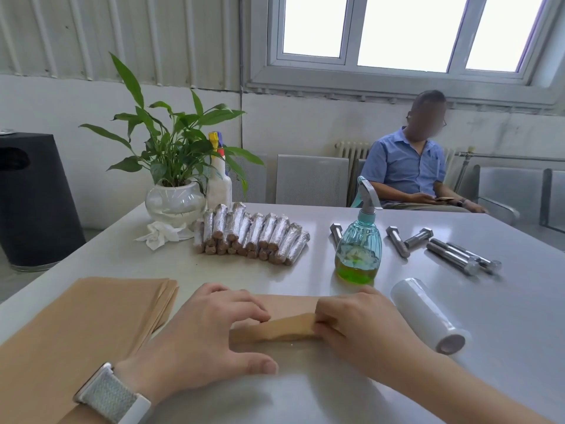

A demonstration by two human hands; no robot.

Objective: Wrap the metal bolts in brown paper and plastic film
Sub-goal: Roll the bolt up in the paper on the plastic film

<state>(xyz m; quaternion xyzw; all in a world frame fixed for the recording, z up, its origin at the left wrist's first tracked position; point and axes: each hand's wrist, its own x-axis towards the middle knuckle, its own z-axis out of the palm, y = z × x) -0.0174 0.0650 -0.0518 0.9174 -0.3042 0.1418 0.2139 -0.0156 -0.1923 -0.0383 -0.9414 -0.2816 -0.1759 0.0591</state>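
1. On the grey table (pixel 504 316), both hands grip a paper roll (pixel 275 328): left hand (pixel 201 328) and right hand (pixel 360 322) pinching its ends.
2. Behind: wrapped bolts (pixel 250 234), bare bolts (pixel 452 249), film (pixel 428 313), sprayer (pixel 359 246).
3. Beyond, a person (pixel 409 166) sits under a window (pixel 406 32).

Workshop break/packing room — corrugated metal wall (pixel 122 35), radiator (pixel 351 149), metal bench seats (pixel 312 180), steel-grey table (pixel 458 301) bearing loose bolts (pixel 452 249) — utilitarian, not domestic.

Brown paper roll (pixel 275 330), green-tinted spray bottle (pixel 358 254) (teal top).
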